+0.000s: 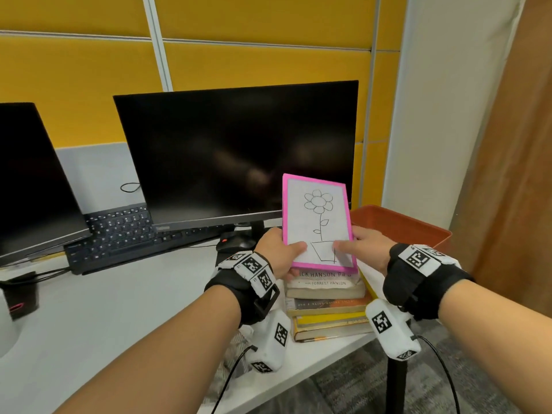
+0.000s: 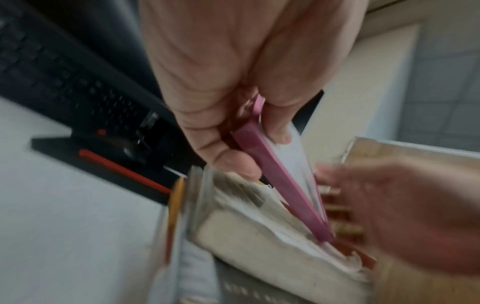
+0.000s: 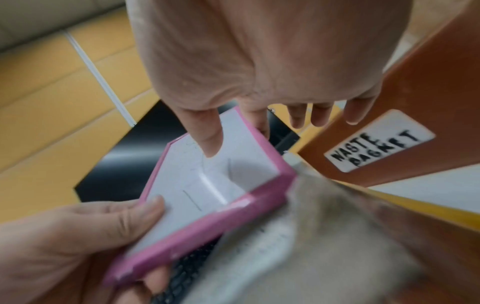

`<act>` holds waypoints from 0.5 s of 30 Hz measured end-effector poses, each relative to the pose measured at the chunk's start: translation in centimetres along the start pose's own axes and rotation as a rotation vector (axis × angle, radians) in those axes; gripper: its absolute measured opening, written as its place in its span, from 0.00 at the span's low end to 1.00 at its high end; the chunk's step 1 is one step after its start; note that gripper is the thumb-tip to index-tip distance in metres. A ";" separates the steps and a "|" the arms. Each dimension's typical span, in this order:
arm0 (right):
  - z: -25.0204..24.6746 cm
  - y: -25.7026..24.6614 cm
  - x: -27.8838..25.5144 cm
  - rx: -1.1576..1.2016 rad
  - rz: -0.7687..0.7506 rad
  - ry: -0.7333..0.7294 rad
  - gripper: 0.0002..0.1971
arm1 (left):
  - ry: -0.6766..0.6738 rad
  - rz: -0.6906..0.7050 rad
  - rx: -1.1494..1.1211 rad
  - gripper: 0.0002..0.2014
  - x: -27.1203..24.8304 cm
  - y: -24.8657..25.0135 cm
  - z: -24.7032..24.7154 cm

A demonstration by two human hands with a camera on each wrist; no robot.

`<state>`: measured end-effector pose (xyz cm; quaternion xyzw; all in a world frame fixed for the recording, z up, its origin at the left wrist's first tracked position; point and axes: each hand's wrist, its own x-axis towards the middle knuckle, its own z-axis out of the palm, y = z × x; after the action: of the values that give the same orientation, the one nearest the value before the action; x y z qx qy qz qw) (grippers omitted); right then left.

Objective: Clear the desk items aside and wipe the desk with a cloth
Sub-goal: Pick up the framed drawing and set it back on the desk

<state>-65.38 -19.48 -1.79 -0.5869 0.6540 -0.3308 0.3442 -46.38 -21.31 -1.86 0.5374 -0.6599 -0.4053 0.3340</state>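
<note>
A pink-framed picture (image 1: 318,222) with a flower-in-pot drawing is tilted upright just above a stack of books (image 1: 325,297) at the desk's right end. My left hand (image 1: 294,249) grips its lower left edge, thumb on the front and fingers behind. My right hand (image 1: 346,246) pinches the lower right edge. The right wrist view has that thumb on the white face of the picture (image 3: 213,185) and the index finger behind its edge. In the left wrist view the picture's pink edge (image 2: 272,179) runs down from my left hand (image 2: 246,144) onto the top book (image 2: 259,236).
An orange bin (image 1: 400,225) labelled waste basket stands just behind the books. A dark monitor (image 1: 239,153), black keyboard (image 1: 125,231) and mouse (image 1: 233,243) line the back of the white desk (image 1: 104,309). A second screen (image 1: 30,180) stands at left. Grey fabric (image 1: 236,348) lies under my left wrist.
</note>
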 end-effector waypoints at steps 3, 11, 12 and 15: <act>0.1 -2.9 -0.4 0.109 -0.077 0.046 0.19 | 0.029 0.082 -0.038 0.16 -1.4 0.4 -1.4; 4.1 -9.6 -4.2 0.175 -0.346 0.046 0.18 | 0.284 0.206 -0.029 0.21 -5.6 -0.8 -9.4; 5.1 -9.9 -4.3 0.182 -0.375 0.022 0.18 | 0.325 0.206 -0.032 0.20 -6.2 -1.1 -10.6; 8.4 -11.5 -4.7 0.228 -0.417 -0.003 0.17 | 0.398 0.217 -0.023 0.15 -8.5 -2.6 -14.5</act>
<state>-51.79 -16.10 3.56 -0.6672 0.4764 -0.4656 0.3335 -30.86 -15.82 2.29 0.5285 -0.6304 -0.2607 0.5054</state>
